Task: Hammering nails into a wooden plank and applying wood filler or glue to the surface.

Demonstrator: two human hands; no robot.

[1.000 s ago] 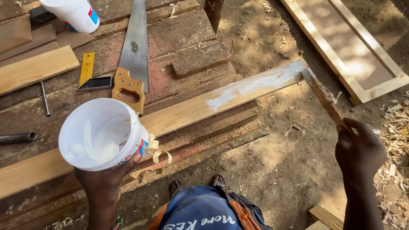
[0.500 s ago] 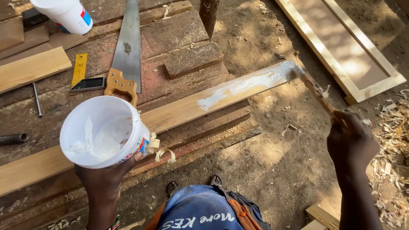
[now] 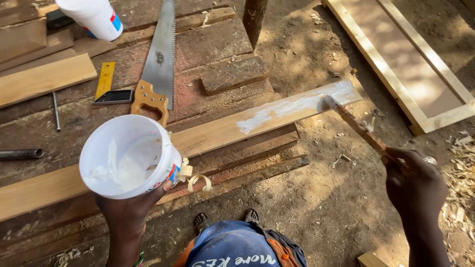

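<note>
My left hand (image 3: 129,213) holds a white plastic tub (image 3: 129,155) from below; white glue coats its inside. My right hand (image 3: 414,185) grips a thin wooden stick (image 3: 357,124) whose tip touches the far right end of a long pale plank (image 3: 217,133). White glue is smeared along the right part of that plank. The plank lies across a worn wooden workbench (image 3: 217,49) and sticks out past its right edge.
A handsaw (image 3: 157,64) with a wooden handle, a yellow-bladed square (image 3: 106,84) and a white bottle (image 3: 94,17) lie on the bench. A pale wooden frame (image 3: 401,64) rests on the dirt at right. Shavings litter the ground. My sandalled feet (image 3: 225,217) show below.
The stick's tip has slid left along the plank's glued end, and my right hand moved slightly left and down. The tub stays in my left hand.
</note>
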